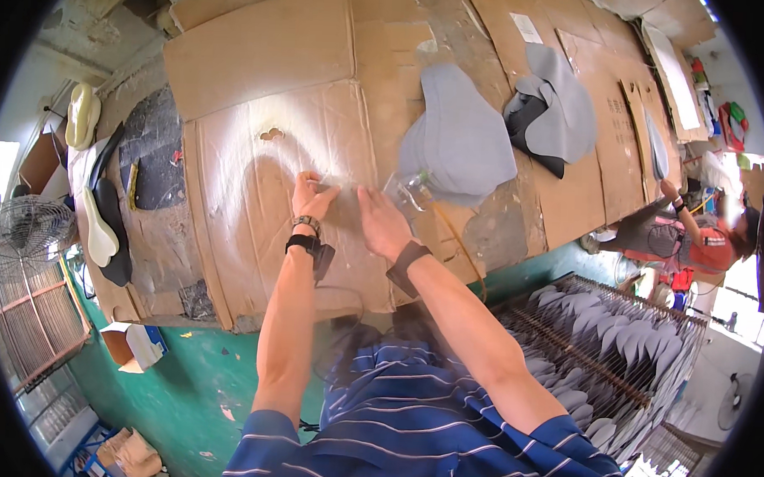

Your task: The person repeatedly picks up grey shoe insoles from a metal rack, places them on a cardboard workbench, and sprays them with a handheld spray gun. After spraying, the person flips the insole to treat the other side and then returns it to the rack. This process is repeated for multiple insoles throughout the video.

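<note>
The person stands at a desk covered with flattened cardboard sheets, both forearms reaching in from the near edge. The left hand rests on the cardboard near the middle of the desk, its fingers bent and pinched together on something small and pale; what it is cannot be told. The right hand lies just beside it on the right, fingers spread flat and apart, pressing on the cardboard and gripping nothing. Both wrists carry dark bands.

Just right of the right hand stands a clear glass jar with a thin yellowish tube running from it toward the near edge. Beyond the jar lies a stack of grey insoles, overlapping one another. Farther right is a second grey pile with a black piece partly under it.

A small hole shows in the cardboard, left of and beyond the left hand. At the far left end of the desk lie white and black soles, with a pale shoe last beyond them. A fan stands left of the desk.

Near right, below desk level, a wire rack holds many grey insoles in rows. At the right, another person in orange leans toward the desk.
</note>
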`<state>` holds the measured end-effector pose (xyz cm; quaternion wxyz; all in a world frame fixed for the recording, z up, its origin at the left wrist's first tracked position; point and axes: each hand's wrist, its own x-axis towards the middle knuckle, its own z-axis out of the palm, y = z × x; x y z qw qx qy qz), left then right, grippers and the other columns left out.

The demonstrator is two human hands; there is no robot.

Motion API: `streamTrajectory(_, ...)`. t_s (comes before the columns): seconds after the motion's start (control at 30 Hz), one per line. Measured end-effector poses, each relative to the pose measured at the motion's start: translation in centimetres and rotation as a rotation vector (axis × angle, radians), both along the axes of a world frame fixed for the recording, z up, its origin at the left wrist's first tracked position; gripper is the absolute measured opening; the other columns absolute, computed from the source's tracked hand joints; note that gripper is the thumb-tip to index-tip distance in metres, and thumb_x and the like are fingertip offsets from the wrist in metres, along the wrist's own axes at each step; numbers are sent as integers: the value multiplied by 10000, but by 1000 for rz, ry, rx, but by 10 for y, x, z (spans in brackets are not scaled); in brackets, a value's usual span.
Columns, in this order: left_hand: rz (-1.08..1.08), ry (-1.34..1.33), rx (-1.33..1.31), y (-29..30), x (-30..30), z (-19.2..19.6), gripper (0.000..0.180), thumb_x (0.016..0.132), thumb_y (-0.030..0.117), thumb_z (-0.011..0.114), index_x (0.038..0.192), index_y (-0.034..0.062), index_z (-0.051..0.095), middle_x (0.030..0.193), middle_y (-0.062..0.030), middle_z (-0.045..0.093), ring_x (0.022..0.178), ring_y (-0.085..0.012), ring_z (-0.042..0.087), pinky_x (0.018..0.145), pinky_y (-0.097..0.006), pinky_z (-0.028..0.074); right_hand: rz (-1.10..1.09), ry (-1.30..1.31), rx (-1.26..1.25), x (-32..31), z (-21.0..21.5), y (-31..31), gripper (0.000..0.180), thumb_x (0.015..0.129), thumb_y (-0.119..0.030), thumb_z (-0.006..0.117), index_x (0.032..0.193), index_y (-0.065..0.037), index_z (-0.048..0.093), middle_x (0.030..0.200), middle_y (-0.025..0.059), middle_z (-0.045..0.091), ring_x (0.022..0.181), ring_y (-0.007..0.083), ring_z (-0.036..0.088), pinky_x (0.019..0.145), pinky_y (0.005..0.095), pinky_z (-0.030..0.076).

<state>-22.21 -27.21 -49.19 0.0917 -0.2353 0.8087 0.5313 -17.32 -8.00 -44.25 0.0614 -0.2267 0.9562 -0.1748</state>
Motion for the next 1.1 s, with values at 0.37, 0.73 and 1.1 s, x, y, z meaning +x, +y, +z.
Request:
streamTrajectory(0.37, 53, 166, 258, 13, 30, 53, 489, 802, 94, 810, 1229, 120, 572, 880, 11, 591, 751, -120, 584, 675, -303, 499, -82, -135, -13, -3, 9, -9, 609, 772, -9, 641, 1343, 94, 452, 1312, 207, 569, 1299, 330, 507, 1128, 404, 376)
streamTrajectory(0.73, 220, 319, 472, 28, 65, 118, 454, 838, 32, 805, 1191, 113, 532, 808, 76, 459, 665, -18, 415, 541, -198, 350, -126, -134, -274, -4, 6, 5, 621, 812, 9, 546, 1416, 112, 446, 1314, 284, 600, 1274, 395, 555, 1114, 430, 418)
streamTrajectory(1.1, -15, 97, 436, 72, 113, 111, 417, 918, 43, 734, 1292, 35, 551, 892, 2, 596, 746, -78, 574, 643, -233, 487, -855, -36, -773, 33, 39, 110, 500, 915, -123, 617, 1374, 55, 532, 1359, 279, 598, 1272, 422, 576, 1106, 465, 441)
